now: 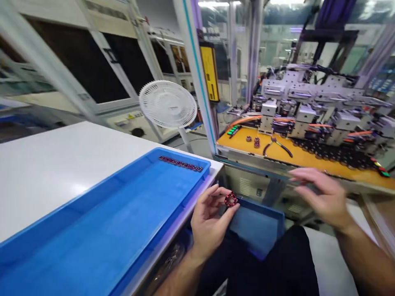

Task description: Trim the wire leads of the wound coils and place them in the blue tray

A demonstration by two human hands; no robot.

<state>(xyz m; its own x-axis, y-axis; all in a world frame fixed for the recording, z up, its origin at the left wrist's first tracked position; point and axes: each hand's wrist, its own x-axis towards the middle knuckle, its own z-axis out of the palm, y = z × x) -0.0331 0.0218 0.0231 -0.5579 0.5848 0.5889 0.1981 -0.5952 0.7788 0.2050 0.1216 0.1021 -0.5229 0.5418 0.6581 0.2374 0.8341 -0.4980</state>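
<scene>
At the left of the frame is a white table, and on it lies a long blue tray. Along the far end of this tray, near the centre of the frame, there is a row of small red-and-dark parts, set close to each other. Behind the tray stands a white fan, in the upper middle.

A little below and right of the centre is the left hand, palm turned up. Its thumb and fingertips pinch one small red-and-black ring by its edge (the hole of the ring can be seen), while the other fingers are loosely bent. The ring is held in the air, above a second blue tray which is placed lower.

At the upper right, a yellow work surface carries several coils, then pliers with spread handles. Below this surface in the picture is the right hand, half curled and blurred; I cannot tell whether its thumb and finger meet or hold something thin.
</scene>
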